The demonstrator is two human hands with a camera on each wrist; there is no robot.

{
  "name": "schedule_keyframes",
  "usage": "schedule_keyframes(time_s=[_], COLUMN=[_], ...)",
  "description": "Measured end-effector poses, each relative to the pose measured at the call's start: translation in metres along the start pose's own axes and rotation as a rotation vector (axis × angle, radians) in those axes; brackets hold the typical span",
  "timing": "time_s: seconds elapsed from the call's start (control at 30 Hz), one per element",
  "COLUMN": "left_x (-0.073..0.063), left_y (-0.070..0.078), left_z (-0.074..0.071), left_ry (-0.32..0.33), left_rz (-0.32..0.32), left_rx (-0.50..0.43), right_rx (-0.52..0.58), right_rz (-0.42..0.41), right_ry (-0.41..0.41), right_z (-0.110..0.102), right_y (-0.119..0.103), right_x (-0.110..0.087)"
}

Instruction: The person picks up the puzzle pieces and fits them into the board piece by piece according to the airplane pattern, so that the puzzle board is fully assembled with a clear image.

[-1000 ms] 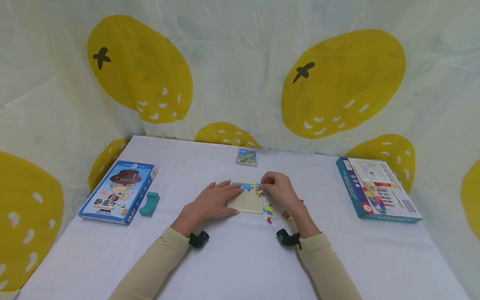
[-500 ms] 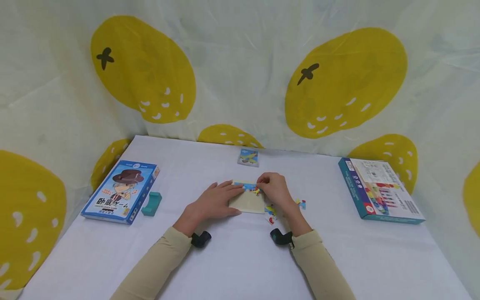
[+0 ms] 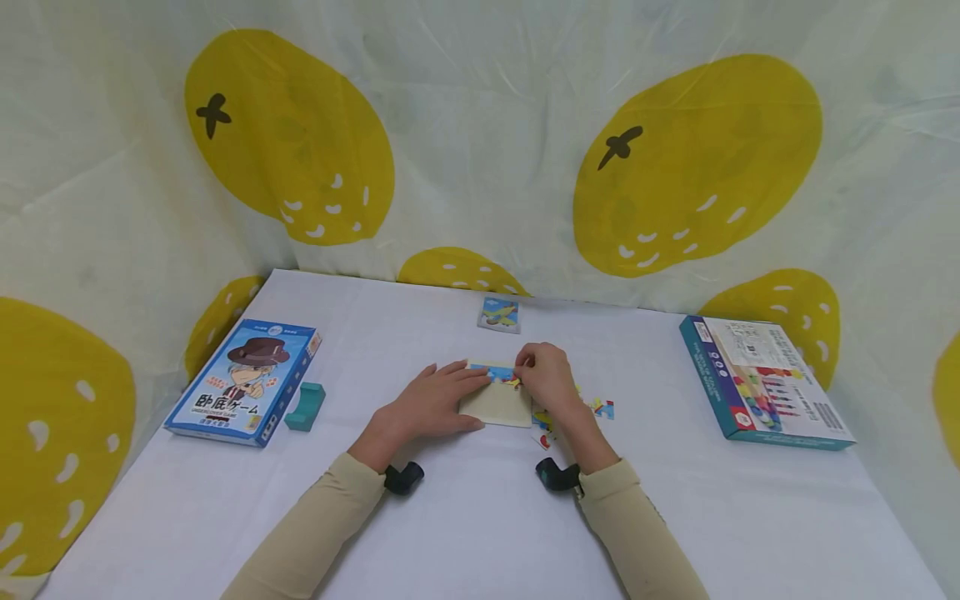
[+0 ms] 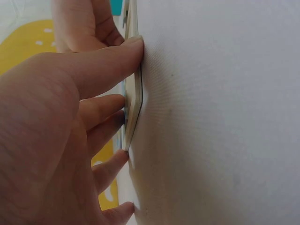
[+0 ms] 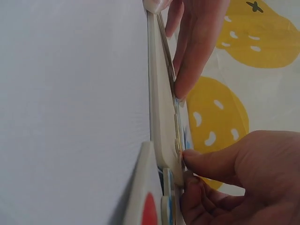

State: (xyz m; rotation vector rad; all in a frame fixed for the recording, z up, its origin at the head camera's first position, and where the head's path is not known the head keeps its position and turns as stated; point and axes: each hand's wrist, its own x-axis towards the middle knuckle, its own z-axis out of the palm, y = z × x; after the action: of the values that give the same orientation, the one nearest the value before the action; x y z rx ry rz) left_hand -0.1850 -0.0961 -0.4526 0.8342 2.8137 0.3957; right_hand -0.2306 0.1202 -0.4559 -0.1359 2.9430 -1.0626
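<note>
A pale wooden puzzle board (image 3: 495,407) lies on the table, with blue pieces (image 3: 480,368) along its far edge. My left hand (image 3: 420,404) rests flat on its left side, fingertips over the pieces and thumb (image 4: 129,49) at the near edge. At the far right corner, my right hand (image 3: 546,379) pinches a small puzzle piece (image 5: 179,146) low against the board, its fingers curled and mostly covering it. Loose pieces (image 3: 542,429) lie right beside the board, partly under the right wrist, and another piece (image 3: 604,409) shows farther right.
A picture card (image 3: 498,315) with a plane-like figure lies beyond the board. On the left are a blue game box (image 3: 240,379) and a teal notched block (image 3: 305,407). Another box (image 3: 765,383) sits at the right. A fruit-print curtain (image 3: 480,167) hangs behind the table.
My right hand has shifted slightly left with the piece against the board's corner, its wrist swinging inward and uncovering a loose piece at the right. My left hand stays on the board.
</note>
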Motion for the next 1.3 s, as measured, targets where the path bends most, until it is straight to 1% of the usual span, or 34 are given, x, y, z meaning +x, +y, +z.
schedule_keyframes(time_s=[0.1, 0.27, 0.4, 0.47, 0.6, 0.7, 0.8, 0.93, 1.1, 1.2, 1.3], left_x=[0.000, 0.000, 0.001, 0.001, 0.000, 0.000, -0.002, -0.002, -0.001, -0.003, -0.005], left_y=[0.000, 0.000, 0.001, 0.001, 0.001, 0.000, -0.003, -0.009, -0.013, -0.013, -0.011], left_z=[0.000, 0.001, 0.000, 0.000, -0.003, -0.006, -0.008, -0.008, -0.011, -0.012, -0.014], left_ry=[0.000, -0.002, 0.005, 0.007, -0.005, -0.017, -0.033, -0.055, -0.064, -0.066, -0.073], left_rz=[0.000, -0.004, 0.000, 0.003, 0.013, 0.017, 0.009, -0.015, -0.047, -0.046, -0.037], left_rx=[-0.004, 0.004, 0.008, 0.011, 0.004, -0.028, -0.047, -0.038, -0.035, -0.063, -0.095], right_rx=[-0.015, -0.035, -0.050, -0.060, -0.069, -0.062, -0.051, -0.046, -0.062, -0.074, -0.075], right_rz=[0.002, 0.012, -0.019, -0.036, -0.055, -0.062, -0.054, -0.035, -0.046, -0.052, -0.063], right_ry=[-0.026, -0.111, -0.185, -0.206, -0.203, -0.191, -0.195, -0.202, -0.193, -0.204, -0.224], right_z=[-0.001, -0.008, -0.015, -0.017, -0.019, -0.018, -0.016, -0.014, -0.013, -0.014, -0.018], right_y=[0.000, 0.000, -0.001, -0.001, 0.001, 0.003, 0.005, 0.005, 0.004, 0.005, 0.008], right_x=[0.000, -0.002, -0.004, -0.004, -0.004, -0.004, -0.004, -0.005, -0.005, -0.004, -0.004])
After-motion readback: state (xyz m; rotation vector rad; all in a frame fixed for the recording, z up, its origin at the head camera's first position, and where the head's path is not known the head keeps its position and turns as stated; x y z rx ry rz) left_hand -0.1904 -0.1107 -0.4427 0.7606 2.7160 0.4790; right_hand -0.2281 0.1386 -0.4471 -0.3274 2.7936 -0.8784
